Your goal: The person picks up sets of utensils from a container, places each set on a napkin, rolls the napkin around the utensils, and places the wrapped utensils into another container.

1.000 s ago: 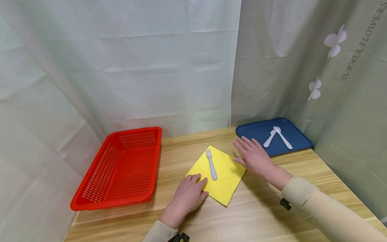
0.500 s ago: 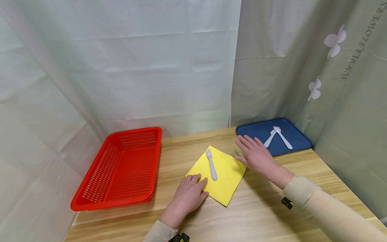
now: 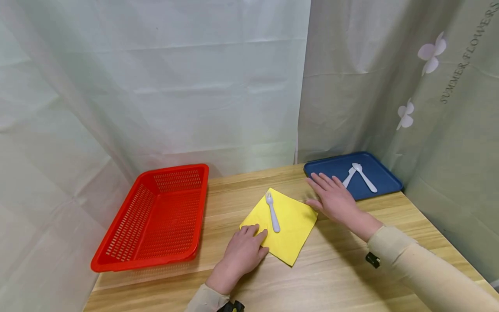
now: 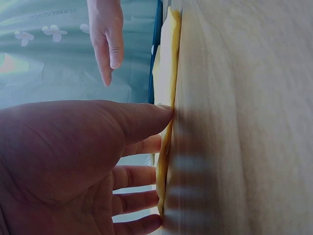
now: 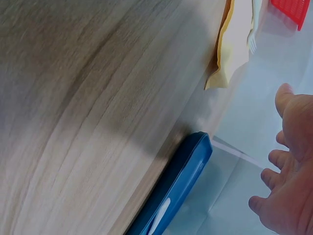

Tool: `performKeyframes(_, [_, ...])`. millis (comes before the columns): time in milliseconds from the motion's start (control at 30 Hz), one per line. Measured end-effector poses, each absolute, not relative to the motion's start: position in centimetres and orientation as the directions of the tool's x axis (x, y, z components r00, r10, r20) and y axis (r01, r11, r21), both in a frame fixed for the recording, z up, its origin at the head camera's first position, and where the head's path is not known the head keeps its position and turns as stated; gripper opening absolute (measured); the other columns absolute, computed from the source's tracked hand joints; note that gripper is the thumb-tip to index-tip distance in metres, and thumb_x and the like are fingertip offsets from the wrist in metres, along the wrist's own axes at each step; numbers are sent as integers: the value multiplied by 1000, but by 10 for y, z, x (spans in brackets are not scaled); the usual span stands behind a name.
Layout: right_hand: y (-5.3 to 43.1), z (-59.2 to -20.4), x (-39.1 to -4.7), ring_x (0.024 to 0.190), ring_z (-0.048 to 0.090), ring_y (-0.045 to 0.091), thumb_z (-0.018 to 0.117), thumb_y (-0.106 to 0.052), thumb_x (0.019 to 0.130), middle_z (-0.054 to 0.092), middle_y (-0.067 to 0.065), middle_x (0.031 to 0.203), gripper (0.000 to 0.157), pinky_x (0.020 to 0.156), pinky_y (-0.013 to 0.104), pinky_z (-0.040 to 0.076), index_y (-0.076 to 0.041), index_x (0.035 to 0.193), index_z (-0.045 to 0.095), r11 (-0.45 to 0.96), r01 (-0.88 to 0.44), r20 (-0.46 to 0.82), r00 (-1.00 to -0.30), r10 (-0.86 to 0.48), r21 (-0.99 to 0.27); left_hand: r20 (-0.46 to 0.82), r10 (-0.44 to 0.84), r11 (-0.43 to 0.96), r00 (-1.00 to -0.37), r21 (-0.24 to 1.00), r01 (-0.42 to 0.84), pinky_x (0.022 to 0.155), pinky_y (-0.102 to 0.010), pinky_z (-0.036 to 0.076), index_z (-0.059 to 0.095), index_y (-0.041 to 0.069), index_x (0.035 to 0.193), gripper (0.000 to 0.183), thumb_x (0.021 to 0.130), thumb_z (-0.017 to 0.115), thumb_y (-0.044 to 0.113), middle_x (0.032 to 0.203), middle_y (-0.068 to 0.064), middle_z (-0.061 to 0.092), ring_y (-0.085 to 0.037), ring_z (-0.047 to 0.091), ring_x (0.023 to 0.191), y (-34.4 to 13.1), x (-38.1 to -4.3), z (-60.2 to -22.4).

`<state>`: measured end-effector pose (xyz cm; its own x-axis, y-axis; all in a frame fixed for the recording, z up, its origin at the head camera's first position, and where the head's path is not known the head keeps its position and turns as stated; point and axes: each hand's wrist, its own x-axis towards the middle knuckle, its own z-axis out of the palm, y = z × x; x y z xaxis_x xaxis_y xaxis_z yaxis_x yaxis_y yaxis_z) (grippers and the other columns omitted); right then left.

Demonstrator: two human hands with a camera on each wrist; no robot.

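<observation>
A folded yellow napkin (image 3: 294, 223) lies on the table with a pale plastic fork (image 3: 274, 215) on top. My left hand (image 3: 242, 252) rests at the napkin's near left edge; in the left wrist view its fingertips and thumb touch the napkin edge (image 4: 169, 58), fingers spread. My right hand (image 3: 335, 200), fingers straight, is raised above the table between the napkin's right corner and a blue tray (image 3: 325, 167). It holds nothing in the right wrist view. On the tray, a white spoon (image 3: 367, 181) crosses a white knife (image 3: 348, 177), whose handle is partly hidden behind my right hand.
A red perforated plastic basket (image 3: 145, 262) stands at the left, with bare wood between it and the napkin. Curtains (image 3: 218, 99) close off the back and both sides of the wooden table (image 3: 312, 286).
My right hand has drifted a little to the right, away from the napkin and further over the tray's near left edge. The left hand, napkin and fork have stayed put.
</observation>
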<state>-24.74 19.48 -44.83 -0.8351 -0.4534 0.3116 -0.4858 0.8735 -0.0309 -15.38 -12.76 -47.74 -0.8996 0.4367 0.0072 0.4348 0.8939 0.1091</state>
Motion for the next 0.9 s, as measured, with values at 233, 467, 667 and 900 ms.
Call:
performKeyframes(233, [199,-447,-249,158,40,44,70,-43,108,45,21,170,71,127,66,29,-2,163,52,878,-478,319,-833,-451,-7,1,431,896,-902,113,429,112,-57,50,70,14,150,50,107,73,38,155,-15,61,-38,56,140,-127,-155,-477])
performKeyframes(467, [204,-448,-252,160,37,44,70,-43,108,42,21,172,74,129,65,26,-3,166,48,890,-456,289,-853,-434,-12,-5,430,898,-903,109,427,112,-56,50,70,15,150,50,107,74,39,155,-15,61,-37,56,140,-127,-155,-477])
performKeyframes(667, [208,-448,-253,160,37,44,71,-41,109,42,22,172,73,129,65,26,-3,166,48,894,-449,292,-856,-427,-8,-5,431,897,-902,112,428,112,-56,50,70,14,150,50,107,74,38,155,-15,61,-37,56,140,-127,-155,-477])
performKeyframes(900, [213,-452,-256,161,34,45,70,-41,110,40,22,173,73,129,66,24,-3,167,45,900,-436,281,-866,-413,-22,-5,429,898,-903,110,426,112,-56,50,70,15,150,50,107,73,38,155,-15,61,-37,56,140,-127,-155,-477])
